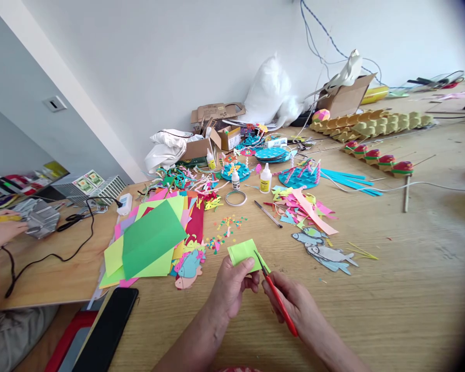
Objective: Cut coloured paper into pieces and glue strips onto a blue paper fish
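Observation:
A piece of light green paper (240,251) is pinched between the thumb and fingers of my left hand (233,284). My right hand (290,298) is closed around red-handled scissors (278,301), whose blades lie against the right part of the paper. Left of the paper are cut-out paper fish (189,267) in pink and blue, beside a stack of coloured sheets topped by a dark green one (154,239). Grey-blue paper fish (329,253) lie to the right. Tiny paper bits (230,223) are scattered just beyond the paper.
Farther back are a glue bottle (265,181), a tape roll (236,198), a pen (268,214), paper scraps (313,206) and egg cartons (372,124). A black phone (107,330) lies at the near left. Another person's hand (3,227) is at the far left.

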A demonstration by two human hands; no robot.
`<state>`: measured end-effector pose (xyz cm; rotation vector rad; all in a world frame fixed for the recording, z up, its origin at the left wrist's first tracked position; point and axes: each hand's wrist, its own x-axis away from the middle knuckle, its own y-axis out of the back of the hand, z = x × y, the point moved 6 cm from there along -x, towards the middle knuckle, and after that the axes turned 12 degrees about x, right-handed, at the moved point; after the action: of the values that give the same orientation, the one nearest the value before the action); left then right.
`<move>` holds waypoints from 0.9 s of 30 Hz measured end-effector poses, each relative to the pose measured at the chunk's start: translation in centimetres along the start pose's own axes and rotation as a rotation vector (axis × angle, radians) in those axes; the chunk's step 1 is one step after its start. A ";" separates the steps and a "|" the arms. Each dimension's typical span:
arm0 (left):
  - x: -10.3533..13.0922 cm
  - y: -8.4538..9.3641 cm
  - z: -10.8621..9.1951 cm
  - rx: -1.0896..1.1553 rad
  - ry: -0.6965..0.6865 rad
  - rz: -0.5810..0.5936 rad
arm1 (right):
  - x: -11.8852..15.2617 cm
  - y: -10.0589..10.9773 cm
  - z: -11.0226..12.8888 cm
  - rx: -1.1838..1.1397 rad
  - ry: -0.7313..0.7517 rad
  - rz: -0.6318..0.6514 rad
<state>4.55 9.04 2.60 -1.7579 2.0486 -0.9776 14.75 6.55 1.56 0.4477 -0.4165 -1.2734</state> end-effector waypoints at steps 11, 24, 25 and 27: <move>0.3 -0.3 0.7 -0.017 0.056 0.032 | -0.1 -0.1 0.3 -0.103 0.040 0.014; -0.2 1.3 0.2 -0.063 0.071 -0.027 | -0.1 -0.7 -1.1 0.001 -0.007 0.010; -0.3 1.5 0.1 -0.074 0.058 -0.048 | -0.1 -0.8 -1.2 0.010 -0.012 0.009; -0.5 1.7 -0.1 -0.086 0.035 -0.075 | -0.1 -0.9 -1.4 0.015 -0.022 0.012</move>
<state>3.30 9.63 1.42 -1.8868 2.0890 -0.9615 14.78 6.60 -0.12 0.4439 -0.4471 -1.2654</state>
